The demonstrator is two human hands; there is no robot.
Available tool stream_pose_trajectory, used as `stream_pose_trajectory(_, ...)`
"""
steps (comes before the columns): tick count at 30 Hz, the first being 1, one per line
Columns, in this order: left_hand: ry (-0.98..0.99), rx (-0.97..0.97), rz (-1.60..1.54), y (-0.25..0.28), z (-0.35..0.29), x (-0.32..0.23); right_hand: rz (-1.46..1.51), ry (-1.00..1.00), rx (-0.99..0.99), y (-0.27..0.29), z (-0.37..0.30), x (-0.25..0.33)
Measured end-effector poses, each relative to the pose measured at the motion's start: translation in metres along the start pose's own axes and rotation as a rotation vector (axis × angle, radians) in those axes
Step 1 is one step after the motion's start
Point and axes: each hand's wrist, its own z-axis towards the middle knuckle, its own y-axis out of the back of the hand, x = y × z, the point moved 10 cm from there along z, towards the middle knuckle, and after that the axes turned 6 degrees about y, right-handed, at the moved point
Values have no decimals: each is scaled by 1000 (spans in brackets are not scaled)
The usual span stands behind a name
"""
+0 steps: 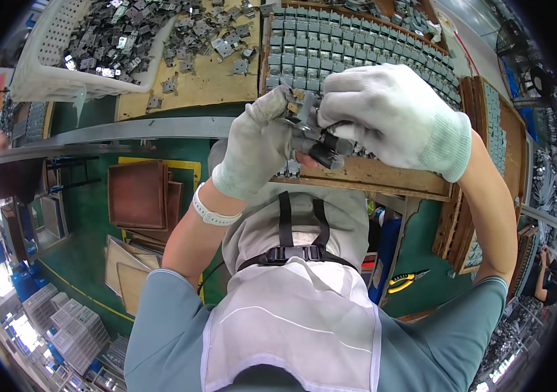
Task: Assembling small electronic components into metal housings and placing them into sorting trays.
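Both my hands wear white knit gloves and meet over the near left part of a wooden tray (383, 181). My left hand (252, 147) is closed around a small grey metal part (303, 108) with brass-coloured pieces on its side; its glove fingertips are dark with grime. My right hand (389, 114) is pinched against the right side of this part. What its fingertips hold is hidden behind the curled fingers. Rows of similar grey metal parts (330, 49) fill the tray beyond my hands.
A white perforated basket (46, 72) of loose metal brackets stands at the far left, with more brackets (203, 36) scattered beside it. Stacked trays (487, 163) stand on the right. Yellow-handled pliers (404, 281) lie lower right. Brown trays (138, 196) are stacked on the left floor.
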Motion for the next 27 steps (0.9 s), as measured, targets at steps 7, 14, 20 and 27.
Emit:
stream_pose_trajectory(7, 5, -63, 22, 1, 5, -2, -82, 79, -65, 0, 1, 4)
stream_pose_trajectory(14, 15, 36, 107, 0, 8, -6, 171, -40, -67, 1, 0, -19)
stream_pose_trajectory(20, -258, -128, 299, 27, -4, -11, 177, -167, -327, 29, -21, -26)
stream_pose_trajectory(27, -451, 87, 442, -3, -13, -24, 123, -127, -450, 13, -16, -7)
